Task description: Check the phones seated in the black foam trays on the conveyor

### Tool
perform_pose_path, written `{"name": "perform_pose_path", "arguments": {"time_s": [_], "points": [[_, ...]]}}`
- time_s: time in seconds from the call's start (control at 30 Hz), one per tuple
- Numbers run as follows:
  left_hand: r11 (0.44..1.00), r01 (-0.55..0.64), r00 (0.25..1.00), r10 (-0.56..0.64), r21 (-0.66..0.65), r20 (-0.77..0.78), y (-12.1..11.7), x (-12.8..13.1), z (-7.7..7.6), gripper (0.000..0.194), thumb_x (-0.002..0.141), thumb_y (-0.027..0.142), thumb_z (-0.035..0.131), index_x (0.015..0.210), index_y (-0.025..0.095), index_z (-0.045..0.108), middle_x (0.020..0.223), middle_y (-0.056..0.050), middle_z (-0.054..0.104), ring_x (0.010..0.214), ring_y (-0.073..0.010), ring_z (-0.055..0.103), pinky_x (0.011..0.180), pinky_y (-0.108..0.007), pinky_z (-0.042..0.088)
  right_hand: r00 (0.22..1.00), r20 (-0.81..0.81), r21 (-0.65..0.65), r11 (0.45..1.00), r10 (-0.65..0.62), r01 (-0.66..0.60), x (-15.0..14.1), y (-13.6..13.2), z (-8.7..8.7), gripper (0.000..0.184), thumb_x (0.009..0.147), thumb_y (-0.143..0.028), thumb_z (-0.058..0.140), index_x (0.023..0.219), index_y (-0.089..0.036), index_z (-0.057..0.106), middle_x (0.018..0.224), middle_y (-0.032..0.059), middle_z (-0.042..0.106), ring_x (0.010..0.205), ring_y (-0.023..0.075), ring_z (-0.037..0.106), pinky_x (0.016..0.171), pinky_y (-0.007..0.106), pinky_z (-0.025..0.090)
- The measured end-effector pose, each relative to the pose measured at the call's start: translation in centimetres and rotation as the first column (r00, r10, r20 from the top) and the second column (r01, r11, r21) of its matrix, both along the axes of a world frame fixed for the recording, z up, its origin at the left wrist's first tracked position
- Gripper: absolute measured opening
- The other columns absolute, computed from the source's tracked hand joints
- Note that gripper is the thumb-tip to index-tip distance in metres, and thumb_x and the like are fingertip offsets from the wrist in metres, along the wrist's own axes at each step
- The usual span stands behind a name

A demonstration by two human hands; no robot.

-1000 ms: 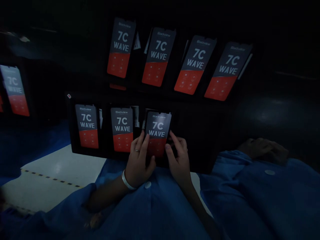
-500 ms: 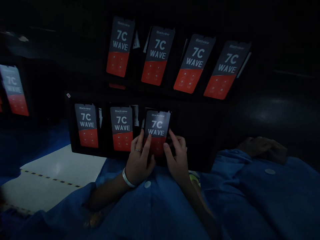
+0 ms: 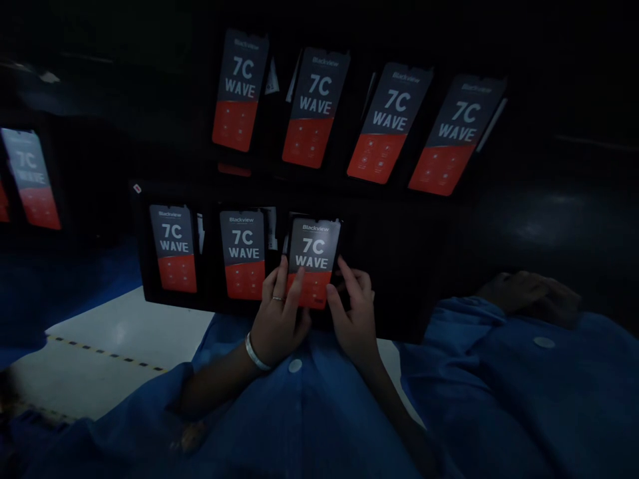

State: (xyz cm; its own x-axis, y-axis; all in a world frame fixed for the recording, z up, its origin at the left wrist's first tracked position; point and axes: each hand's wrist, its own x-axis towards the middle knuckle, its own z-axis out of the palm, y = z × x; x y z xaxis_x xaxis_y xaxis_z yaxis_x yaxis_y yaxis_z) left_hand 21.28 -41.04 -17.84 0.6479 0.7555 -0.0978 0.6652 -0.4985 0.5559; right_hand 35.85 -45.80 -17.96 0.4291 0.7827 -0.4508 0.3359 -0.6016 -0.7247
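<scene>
Along a black rectangular tray [image 3: 402, 276], in a dark room with a pale, striped floor [image 3: 112, 329]: three slim, grey-and-red-screened phones [image 3: 242, 256], four matching phones [image 3: 316, 108] beyond; rightmost of the three, the front phone [image 3: 317, 241] lies between left hand [image 3: 280, 319] and right hand [image 3: 353, 316], fingers spread at its sides

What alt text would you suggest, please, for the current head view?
A person's left hand and right hand touch a phone marked "Blackview 7C WAVE", beside two matching phones in a black tray. Four more phones line up beyond, in dim light; another person's hands are at right.
</scene>
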Motion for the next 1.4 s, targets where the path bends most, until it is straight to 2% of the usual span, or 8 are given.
{"name": "perform_pose_path", "arguments": {"time_s": [0.4, 0.63, 0.8, 1.1, 1.4], "points": [[0.998, -0.045, 0.998, 0.047, -0.039, 0.047, 0.05, -0.3, -0.32, 0.076, 0.081, 0.012, 0.046, 0.147, 0.009, 0.009, 0.147, -0.024, 0.025, 0.129, -0.0344, 0.032, 0.098, -0.054, 0.038, 1.0, -0.011, -0.007, 1.0, 0.01, -0.01, 0.21, -0.21, -0.23, 0.047, 0.092, -0.04, 0.04, 0.138, -0.031, 0.041, 0.108, 0.006, 0.051, 0.097, 0.0214, 0.052, 0.09, 0.043, 0.041], [0.997, -0.043, 0.996, 0.048, -0.067, 0.07, 0.2, -0.49, -0.35, 0.076, 0.078, 0.007, 0.041, 0.147, 0.01, 0.009, 0.149, -0.023, 0.022, 0.13, -0.034, 0.03, 0.098, -0.055, 0.036, 0.999, -0.036, -0.025, 1.0, -0.018, 0.017, 0.24, 0.29, -0.01, 0.043, 0.094, -0.037, 0.036, 0.136, -0.033, 0.044, 0.104, 0.004, 0.051, 0.099, 0.0204, 0.052, 0.093, 0.044, 0.039], [0.994, -0.056, 0.994, 0.065, -0.096, 0.09, 0.25, -0.55, -0.21, 0.077, 0.076, 0.005, 0.04, 0.147, 0.01, 0.011, 0.149, -0.022, 0.023, 0.128, -0.0325, 0.032, 0.099, -0.054, 0.037, 0.999, -0.039, -0.049, 0.998, -0.026, 0.025, 0.24, 0.4, 0.0, 0.043, 0.094, -0.036, 0.035, 0.136, -0.03, 0.044, 0.101, 0.0042, 0.051, 0.094, 0.0194, 0.052, 0.09, 0.042, 0.04], [0.994, -0.062, 0.992, 0.072, -0.095, 0.105, 0.37, -0.48, -0.14, 0.078, 0.075, 0.002, 0.039, 0.147, 0.013, 0.012, 0.15, -0.019, 0.023, 0.127, -0.0325, 0.033, 0.098, -0.055, 0.037, 0.999, -0.032, -0.058, 0.998, -0.039, 0.037, 0.04, 0.48, -0.01, 0.043, 0.093, -0.035, 0.035, 0.135, -0.033, 0.045, 0.097, 0.0031, 0.052, 0.09, 0.0191, 0.052, 0.088, 0.042, 0.041], [0.993, -0.056, 0.991, 0.067, -0.101, 0.112, 0.2, -0.57, -0.3, 0.078, 0.076, 0.002, 0.04, 0.147, 0.012, 0.009, 0.15, -0.02, 0.02, 0.129, -0.032, 0.03, 0.095, -0.05, 0.043, 0.999, -0.022, -0.035, 0.999, -0.025, 0.024, 0.0, 0.33, 0.09, 0.043, 0.094, -0.037, 0.036, 0.136, -0.032, 0.044, 0.097, 0.0036, 0.052, 0.091, 0.0195, 0.053, 0.089, 0.044, 0.042]]}}
